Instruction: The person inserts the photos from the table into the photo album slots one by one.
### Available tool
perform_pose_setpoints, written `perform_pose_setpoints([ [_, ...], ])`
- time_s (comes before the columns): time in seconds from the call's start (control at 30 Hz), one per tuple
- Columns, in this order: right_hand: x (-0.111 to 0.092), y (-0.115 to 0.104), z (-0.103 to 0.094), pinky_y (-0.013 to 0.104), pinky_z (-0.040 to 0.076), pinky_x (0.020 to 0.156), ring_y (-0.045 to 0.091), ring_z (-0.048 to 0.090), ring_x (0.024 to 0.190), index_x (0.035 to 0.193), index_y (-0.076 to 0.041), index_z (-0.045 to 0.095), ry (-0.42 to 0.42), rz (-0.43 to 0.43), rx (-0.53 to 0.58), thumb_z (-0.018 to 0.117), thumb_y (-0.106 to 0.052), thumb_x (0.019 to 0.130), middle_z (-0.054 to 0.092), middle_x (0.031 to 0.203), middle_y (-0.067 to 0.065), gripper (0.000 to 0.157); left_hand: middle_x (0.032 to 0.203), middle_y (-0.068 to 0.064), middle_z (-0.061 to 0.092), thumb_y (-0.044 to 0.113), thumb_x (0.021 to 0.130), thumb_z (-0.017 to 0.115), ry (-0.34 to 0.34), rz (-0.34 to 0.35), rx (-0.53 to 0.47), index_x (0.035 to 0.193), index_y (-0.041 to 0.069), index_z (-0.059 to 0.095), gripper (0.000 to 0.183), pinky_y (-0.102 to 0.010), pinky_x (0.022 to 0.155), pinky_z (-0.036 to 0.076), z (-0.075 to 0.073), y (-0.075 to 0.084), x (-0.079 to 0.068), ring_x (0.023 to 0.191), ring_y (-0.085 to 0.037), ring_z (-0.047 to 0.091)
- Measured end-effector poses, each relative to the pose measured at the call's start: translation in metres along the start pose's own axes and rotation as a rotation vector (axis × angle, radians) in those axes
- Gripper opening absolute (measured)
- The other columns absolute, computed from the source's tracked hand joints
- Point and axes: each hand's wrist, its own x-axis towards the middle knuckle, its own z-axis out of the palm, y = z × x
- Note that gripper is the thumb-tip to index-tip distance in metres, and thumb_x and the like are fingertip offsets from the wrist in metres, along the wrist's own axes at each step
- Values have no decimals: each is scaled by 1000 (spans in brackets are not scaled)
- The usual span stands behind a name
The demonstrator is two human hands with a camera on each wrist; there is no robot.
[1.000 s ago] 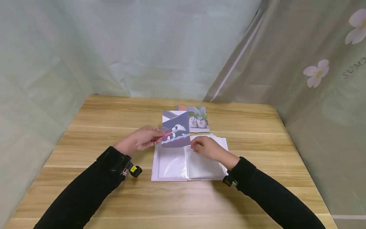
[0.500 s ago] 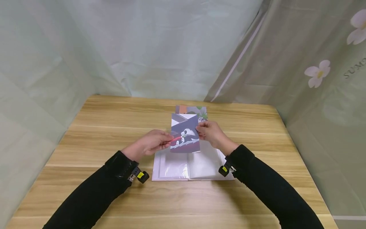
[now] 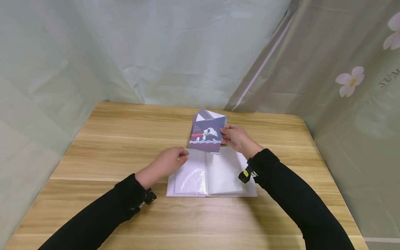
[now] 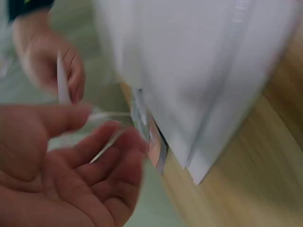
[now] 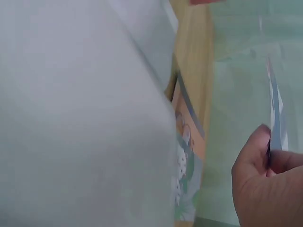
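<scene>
In the head view my right hand (image 3: 239, 139) pinches the right edge of a picture card (image 3: 206, 133) with a cartoon white bear on dark purple. The card is raised over the far edge of an open photo album (image 3: 190, 177) with clear-pocket pages. In the right wrist view the same card (image 5: 276, 113) shows edge-on between thumb and fingers. My left hand (image 3: 168, 161) is beside the album's upper left corner, apart from the card. In the left wrist view its thumb and loosely curled fingers (image 4: 106, 189) stand apart; thin pale lines near them are too blurred to identify.
Behind the album, other picture cards (image 5: 189, 146) lie on the wooden table (image 3: 109, 146), mostly covered by the raised card in the head view. Pale curtains (image 3: 187, 52) hang around the table's back and sides.
The left hand has let go of the bear card and moved back down-left. The right hand took the card's right edge and moved it away, toward the other cards, tilting it slightly.
</scene>
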Motion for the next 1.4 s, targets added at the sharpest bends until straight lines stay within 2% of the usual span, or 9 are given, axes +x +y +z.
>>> perform_pose_setpoints([
  [0.13, 11, -1, 5, 19, 51, 59, 14, 50, 65, 90, -4, 50, 39, 33, 113, 53, 0, 101, 50, 75, 6, 12, 145, -28, 48, 20, 97, 67, -101, 106, 322, 138, -6, 54, 51, -51, 114, 35, 13, 2, -11, 138, -42, 43],
  [0.27, 21, 4, 16, 19, 52, 58, 14, 50, 65, 87, -7, 47, 76, 67, 176, 53, 1, 101, 49, 74, 6, 17, 154, -35, 29, 23, 95, 70, -202, 140, 412, 148, -4, 43, 65, -53, 118, 27, 25, 1, -18, 145, -47, 26],
  [0.5, 38, 18, 33, 22, 54, 66, 14, 53, 71, 87, -7, 48, 170, 76, 234, 53, 5, 99, 51, 81, 7, 18, 154, -34, 31, 27, 96, 68, -227, 183, 547, 149, -1, 43, 65, -50, 118, 29, 35, -6, -19, 144, -45, 30],
  [0.7, 47, 29, 42, 24, 55, 71, 17, 54, 78, 108, -2, 52, 230, 90, 254, 52, 7, 99, 50, 87, 10, 13, 154, -32, 33, 28, 96, 69, -214, 178, 570, 148, -2, 44, 65, -49, 117, 30, 40, -6, -20, 144, -43, 32],
  [0.83, 48, 32, 48, 25, 56, 79, 18, 54, 83, 135, 0, 47, 233, 93, 262, 53, 8, 99, 50, 94, 11, 38, 154, -30, 34, 28, 96, 69, -210, 170, 588, 147, -3, 45, 65, -47, 117, 31, 41, -3, -21, 144, -41, 34],
  [0.9, 48, 33, 52, 28, 55, 87, 18, 53, 84, 141, -1, 44, 230, 89, 275, 52, 8, 99, 49, 95, 10, 44, 154, -29, 35, 28, 96, 68, -209, 166, 600, 147, -3, 45, 65, -46, 117, 31, 41, -3, -22, 144, -40, 34],
  [1.07, 50, 38, 60, 34, 52, 98, 18, 53, 81, 131, -2, 48, 240, 94, 293, 52, 8, 99, 49, 90, 8, 34, 154, -26, 37, 28, 96, 68, -204, 162, 607, 147, -4, 46, 63, -45, 117, 32, 42, -2, -24, 144, -39, 35],
  [1.27, 52, 45, 66, 33, 55, 93, 19, 56, 81, 128, 1, 52, 226, 113, 246, 54, 6, 99, 52, 91, 9, 30, 153, -27, 38, 26, 96, 68, -190, 172, 608, 145, -5, 46, 62, -45, 116, 33, 41, 0, -28, 143, -39, 37],
  [1.4, 51, 47, 65, 28, 58, 80, 17, 55, 75, 101, -2, 52, 194, 99, 192, 55, 6, 98, 51, 85, 8, 10, 152, -28, 39, 25, 95, 69, -181, 181, 612, 144, -6, 47, 62, -46, 116, 34, 40, 0, -29, 142, -40, 38],
])
